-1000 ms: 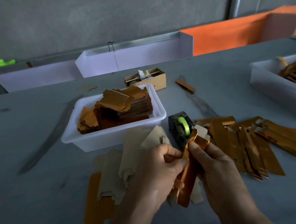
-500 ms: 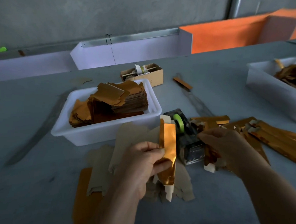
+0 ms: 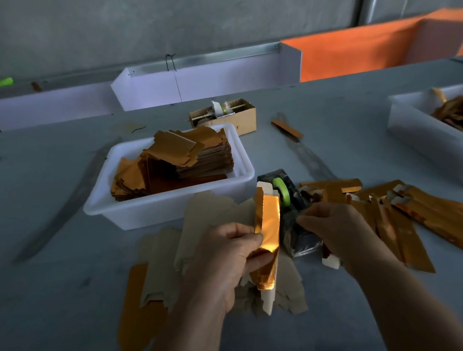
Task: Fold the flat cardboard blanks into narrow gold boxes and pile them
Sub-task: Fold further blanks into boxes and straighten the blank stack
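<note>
Gold box point(image 3: 267, 231) pinched upright in left hand point(image 3: 226, 258); right hand point(image 3: 337, 229) fingers curled at tape dispenser point(image 3: 290, 205), grip unclear.

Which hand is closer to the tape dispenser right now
Right. The right hand reaches over the tape dispenser at its right side; the left hand sits lower left of it, holding the gold box.

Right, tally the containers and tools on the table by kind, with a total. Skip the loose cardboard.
White plastic tubs: 2, one with stacked blanks, one at the right edge
Small brown cardboard box: 1
Tape dispenser with green tape: 1
Total: 4
</note>
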A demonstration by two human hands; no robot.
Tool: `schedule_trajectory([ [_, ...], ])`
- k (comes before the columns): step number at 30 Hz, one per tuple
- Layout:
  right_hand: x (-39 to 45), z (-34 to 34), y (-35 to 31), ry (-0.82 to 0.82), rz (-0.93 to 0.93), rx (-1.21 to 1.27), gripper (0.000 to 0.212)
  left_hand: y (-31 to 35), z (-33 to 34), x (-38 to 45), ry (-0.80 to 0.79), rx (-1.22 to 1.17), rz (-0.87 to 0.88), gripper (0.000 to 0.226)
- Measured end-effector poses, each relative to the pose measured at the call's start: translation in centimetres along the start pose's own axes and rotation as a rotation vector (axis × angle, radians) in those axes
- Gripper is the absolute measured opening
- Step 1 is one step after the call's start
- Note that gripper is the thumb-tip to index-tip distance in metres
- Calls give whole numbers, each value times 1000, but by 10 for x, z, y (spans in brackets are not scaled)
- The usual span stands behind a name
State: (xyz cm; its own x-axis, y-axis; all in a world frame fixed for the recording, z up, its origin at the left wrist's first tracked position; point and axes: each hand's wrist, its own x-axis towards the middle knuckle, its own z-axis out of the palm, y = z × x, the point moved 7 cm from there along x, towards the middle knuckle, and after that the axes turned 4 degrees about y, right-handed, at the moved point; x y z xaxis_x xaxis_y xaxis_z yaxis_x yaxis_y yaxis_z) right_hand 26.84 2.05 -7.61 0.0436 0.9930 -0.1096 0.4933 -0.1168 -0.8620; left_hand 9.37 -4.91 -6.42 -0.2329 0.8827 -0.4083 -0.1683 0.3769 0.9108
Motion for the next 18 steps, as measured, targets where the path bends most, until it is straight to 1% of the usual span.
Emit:
schedule_trajectory([
  [2, -3, 0, -2, 77, -52, -23, 14, 0, 0, 0, 2, -2, 2, 3],
  [3, -5, -1, -1, 116, -56, 40, 13, 0, 0, 0, 5, -9, 1, 4],
  [4, -9, -1, 3, 123, -22, 206, 11, -1, -1, 0, 7, -14, 0, 4],
  [6, -16, 5, 10, 63, 88, 608, 11, -1, -1, 0, 9, -13, -1, 4],
  [7, -18, 5, 13, 59, 104, 683, 12, -2, -2, -1, 11, -8, -1, 5],
  [9, -19, 0, 16, 116, 76, 577, 13, -2, -2, -1, 13, 5, 3, 5],
  [11, -21, -5, 14, 200, 15, 358, 12, -2, -2, -1, 17, 14, 6, 4],
  [13, -25, -9, 14, 268, -27, 208, 12, -2, -2, -2, 21, 2, 4, 4],
  [16, -30, -8, 16, 291, -69, 118, 14, 3, 0, -4, 6, -51, 4, 5],
  [18, -31, -6, 18, 297, -77, 76, 14, 10, 9, -6, -45, -90, 15, 7],
])
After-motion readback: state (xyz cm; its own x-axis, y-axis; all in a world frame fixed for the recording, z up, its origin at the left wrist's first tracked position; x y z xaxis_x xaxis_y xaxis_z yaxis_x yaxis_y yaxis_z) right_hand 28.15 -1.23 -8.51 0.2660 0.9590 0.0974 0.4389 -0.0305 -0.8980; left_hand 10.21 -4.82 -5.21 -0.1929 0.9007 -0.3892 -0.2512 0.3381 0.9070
